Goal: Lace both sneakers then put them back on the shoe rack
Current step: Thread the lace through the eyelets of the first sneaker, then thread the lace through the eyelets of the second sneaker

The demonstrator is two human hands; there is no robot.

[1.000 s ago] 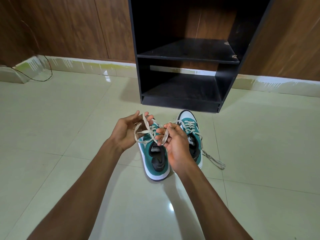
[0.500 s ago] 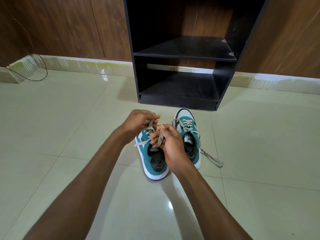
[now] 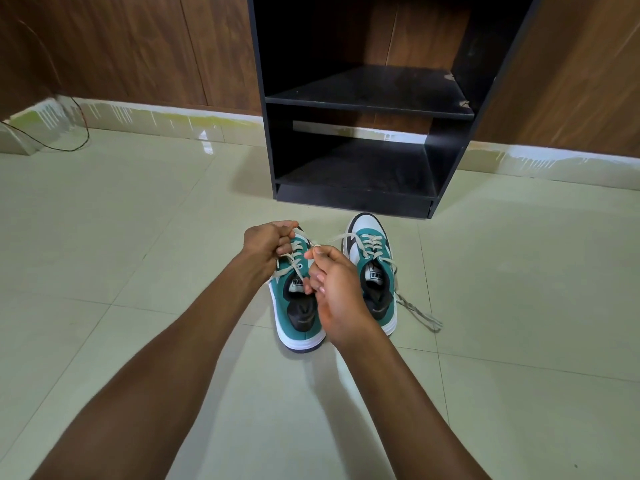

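Two green-and-white sneakers stand side by side on the pale tiled floor [image 3: 138, 237] at the centre of the frame, toes pointing up the frame toward the black shoe rack [image 3: 367, 109], whose two shelves carry nothing. Both hands work over the left sneaker [image 3: 298, 306]. The left hand [image 3: 268, 245], just left of centre, is curled into a fist round one strand of the beige lace [image 3: 292, 261], its grip clamped on it above the shoe's toe end. The right hand [image 3: 334, 285] sits just beside it, lower and to the right, over the shoe's opening; its thumb and forefinger pinch another strand of the same lace, which runs off taut toward the upper right, so that grip too is closed on the lace. The right sneaker [image 3: 372, 271] is touched by neither hand; it is laced across its tongue, and its loose lace ends [image 3: 419, 315] trail over the floor to the lower right. A thin dark cable [image 3: 74, 140] lies by the wooden wall [image 3: 121, 46] at the upper left.
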